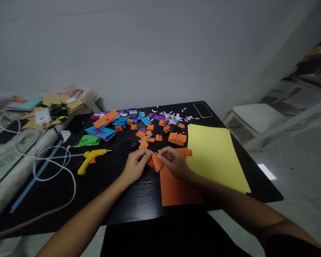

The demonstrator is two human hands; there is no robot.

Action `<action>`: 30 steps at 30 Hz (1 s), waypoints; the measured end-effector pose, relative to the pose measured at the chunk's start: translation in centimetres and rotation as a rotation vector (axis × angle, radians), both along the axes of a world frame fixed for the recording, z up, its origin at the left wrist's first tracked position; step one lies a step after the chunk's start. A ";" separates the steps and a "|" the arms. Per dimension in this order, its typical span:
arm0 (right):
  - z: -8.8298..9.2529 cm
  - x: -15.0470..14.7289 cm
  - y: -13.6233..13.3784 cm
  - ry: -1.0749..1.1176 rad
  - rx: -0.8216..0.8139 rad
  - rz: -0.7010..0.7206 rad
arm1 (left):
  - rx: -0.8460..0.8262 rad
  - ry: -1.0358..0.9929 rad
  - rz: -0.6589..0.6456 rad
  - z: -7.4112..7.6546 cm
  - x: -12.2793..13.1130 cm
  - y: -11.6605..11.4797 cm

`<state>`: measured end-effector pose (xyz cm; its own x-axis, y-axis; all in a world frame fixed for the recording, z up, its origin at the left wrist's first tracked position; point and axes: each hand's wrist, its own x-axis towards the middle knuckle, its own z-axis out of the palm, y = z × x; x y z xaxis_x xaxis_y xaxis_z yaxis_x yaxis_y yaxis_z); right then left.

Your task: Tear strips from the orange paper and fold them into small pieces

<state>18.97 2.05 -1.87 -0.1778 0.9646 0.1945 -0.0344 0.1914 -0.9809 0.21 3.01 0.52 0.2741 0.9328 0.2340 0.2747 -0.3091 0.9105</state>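
Observation:
Between my two hands is a small piece of orange paper (157,163), bent or folded, near the table's front. My left hand (136,164) pinches its left side with thumb and fingers. On the other side my right hand (173,160) grips it, fingers curled. Beneath the right hand and forearm lies an orange sheet (176,192), partly covered. Just beyond the hands are several small folded orange pieces (143,143) and a stack of orange folded strips (177,138). Black-handled scissors (125,147) rest left of these, their blades partly hidden.
A yellow glue gun (92,159) and a white cable (73,185) lie on the left. Yellow sheets (214,157) cover the right side, with a phone (202,110) behind. White scraps (173,117) and coloured paper (100,132) lie at the back. A white stool (256,116) stands right.

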 end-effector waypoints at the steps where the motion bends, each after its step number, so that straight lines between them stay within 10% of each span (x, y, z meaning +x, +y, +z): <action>1: 0.0 0.0 0.0 0.002 -0.001 -0.002 | 0.009 0.002 -0.002 0.1 0.0 0.0; 30: -0.4 0.1 0.0 -0.103 0.046 0.007 | -0.036 -0.040 -0.017 -0.1 0.0 0.3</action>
<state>19.05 2.02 -2.24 -0.2062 0.9537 0.2187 0.0643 0.2363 -0.9696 0.17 3.29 0.40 0.2810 0.9362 0.2109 0.2329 -0.2798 0.9314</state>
